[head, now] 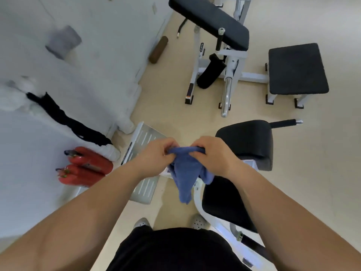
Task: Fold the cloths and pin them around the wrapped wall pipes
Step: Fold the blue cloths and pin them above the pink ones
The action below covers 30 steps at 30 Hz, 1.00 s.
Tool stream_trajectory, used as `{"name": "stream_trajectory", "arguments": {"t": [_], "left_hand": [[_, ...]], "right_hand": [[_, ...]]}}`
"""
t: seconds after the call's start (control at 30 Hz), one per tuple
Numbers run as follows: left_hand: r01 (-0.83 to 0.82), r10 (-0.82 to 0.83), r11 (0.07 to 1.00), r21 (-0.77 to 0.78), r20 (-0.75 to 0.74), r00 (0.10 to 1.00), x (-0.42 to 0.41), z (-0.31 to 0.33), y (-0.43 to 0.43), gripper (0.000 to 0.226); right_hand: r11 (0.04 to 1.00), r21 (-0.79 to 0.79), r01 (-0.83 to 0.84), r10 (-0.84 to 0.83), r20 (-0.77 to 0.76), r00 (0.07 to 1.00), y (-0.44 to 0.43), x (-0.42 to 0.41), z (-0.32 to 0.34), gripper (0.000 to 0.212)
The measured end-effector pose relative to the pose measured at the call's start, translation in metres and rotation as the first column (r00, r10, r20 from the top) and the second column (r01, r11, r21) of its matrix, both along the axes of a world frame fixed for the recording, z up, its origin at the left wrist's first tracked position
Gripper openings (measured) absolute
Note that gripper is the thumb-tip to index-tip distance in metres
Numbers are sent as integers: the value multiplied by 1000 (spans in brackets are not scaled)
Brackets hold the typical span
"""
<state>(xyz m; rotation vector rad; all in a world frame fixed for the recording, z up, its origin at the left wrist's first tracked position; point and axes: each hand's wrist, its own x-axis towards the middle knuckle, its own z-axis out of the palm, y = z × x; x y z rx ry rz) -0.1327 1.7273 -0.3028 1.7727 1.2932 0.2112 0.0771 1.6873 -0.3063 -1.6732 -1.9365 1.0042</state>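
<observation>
- White wall (93, 61) on the left, meeting a pale beige floor (312, 153).
- White-framed exercise machine (232, 61) with black pads; a black-topped stool (297, 69) just beside it.
- Two red fire extinguishers (86, 167) at the wall's foot.
- Brown roller (158, 49) lying by the wall.
- Soft, even light.

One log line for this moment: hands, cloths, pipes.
step: folding | left hand: grips blue cloth | right hand: grips blue cloth | black cloth: on wrapped pipe | blue cloth: not yet pinned

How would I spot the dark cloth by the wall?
Start at the white wall on the left. Just above the two red fire extinguishers, a long cloth lies along a white wrapped pipe. It is the only black thing on that wall.
</observation>
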Motion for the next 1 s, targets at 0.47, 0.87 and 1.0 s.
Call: {"name": "stream_trajectory", "arguments": {"t": [0.47, 0.87, 1.0], "left_hand": [[-349, 350, 926, -143, -15, 937, -271, -29, -31, 43], [-750, 720, 634, 188, 212, 661, -399, -15, -17, 17], [-584, 580, 795, 164, 75, 811, -447, -18, -25, 17]], "right_hand": [[991, 114, 64, -33, -251, 967, 35, -201, 42, 11], [994, -19, -107, 108, 309, 945, 30, -301, 9, 20], [995, -4, -95, 94, 202, 975, 25, -321, 9, 34]]}}
